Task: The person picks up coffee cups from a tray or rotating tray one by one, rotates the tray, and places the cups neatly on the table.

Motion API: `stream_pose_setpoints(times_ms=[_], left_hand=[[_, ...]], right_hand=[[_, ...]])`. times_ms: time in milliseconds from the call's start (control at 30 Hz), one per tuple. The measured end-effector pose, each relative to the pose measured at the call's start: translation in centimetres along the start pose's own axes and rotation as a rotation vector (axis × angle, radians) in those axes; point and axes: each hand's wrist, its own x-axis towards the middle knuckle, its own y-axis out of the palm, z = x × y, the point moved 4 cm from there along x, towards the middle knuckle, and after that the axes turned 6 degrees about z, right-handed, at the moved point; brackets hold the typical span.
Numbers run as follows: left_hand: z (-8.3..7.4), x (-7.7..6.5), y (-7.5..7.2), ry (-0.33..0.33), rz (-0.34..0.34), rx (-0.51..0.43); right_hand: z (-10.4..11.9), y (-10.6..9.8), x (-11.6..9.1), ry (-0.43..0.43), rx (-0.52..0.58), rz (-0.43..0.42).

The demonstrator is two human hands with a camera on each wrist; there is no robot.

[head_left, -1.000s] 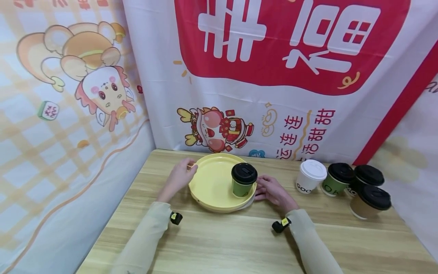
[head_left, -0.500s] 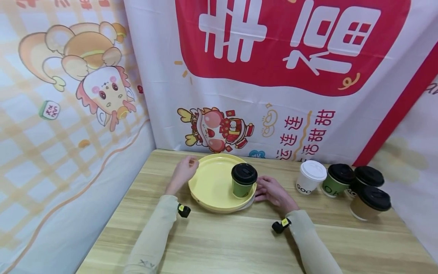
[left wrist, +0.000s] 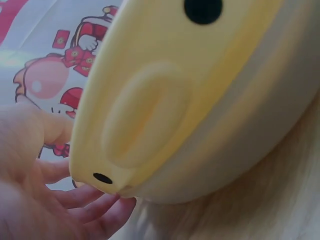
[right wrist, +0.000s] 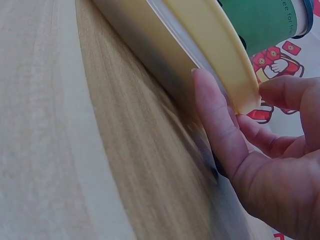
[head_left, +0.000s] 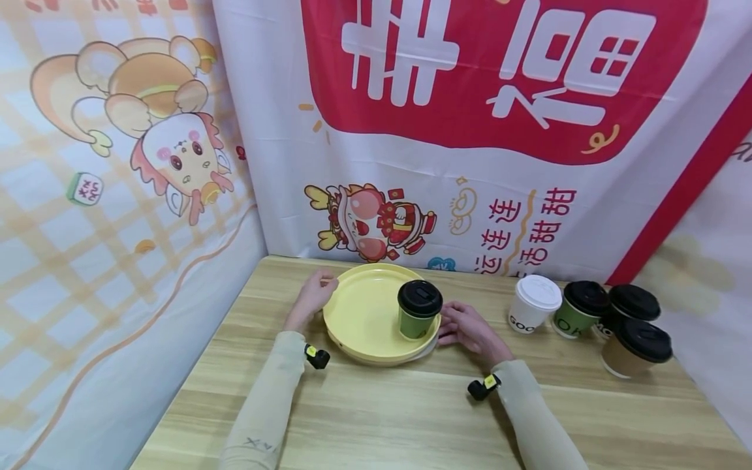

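A round, pale yellow tray [head_left: 367, 313] with a low rim lies on the wooden table. Toward its right side stands a green paper cup [head_left: 416, 325] with a black lid, upright. My left hand [head_left: 311, 297] holds the tray's left edge. In the left wrist view, its fingertips [left wrist: 117, 215] reach beneath the yellow side wall [left wrist: 145, 47], below an oval recess. My right hand [head_left: 468, 329] grips the opposite edge. In the right wrist view one finger [right wrist: 212, 107] lies along the tray's underside and another meets the rim [right wrist: 240, 70].
To the right stand a white lidded cup [head_left: 533, 303], a green cup [head_left: 574, 320], a dark cup [head_left: 631, 300] and a brown cup [head_left: 625, 356], with black lids on the last three. A printed cloth [head_left: 282, 196] hangs along the table's back edge.
My left hand has shifted slightly along the tray's left edge, and its forearm has moved a little right. The right hand, tray and cup have stayed in place.
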Motion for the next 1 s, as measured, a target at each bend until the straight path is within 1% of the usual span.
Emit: stream_pose_setpoints(times_ms=[167,367,567,833,1000], left_hand=[[0.6,0.3,0.1,-0.047,0.004,-0.112],[1.2,0.5,0.1,-0.064,-0.021,-0.179],[2.1,0.4,0.1,-0.100,0.006,-0.164],[2.7,0.6,0.2,-0.070,0.019,-0.192],[2.8,0.7,0.2,-0.067,0.004,-0.191]], right_hand=[[0.1,-0.1,-0.1,0.006,-0.006,-0.008],[0.1,-0.2,-0.1,-0.001,-0.005,0.001],[-0.1,-0.3,0.0,0.001,-0.002,0.006],[-0.1,-0.2,-0.1,0.006,-0.010,0.000],[-0.1,-0.3,-0.1,0.013,-0.013,0.005]])
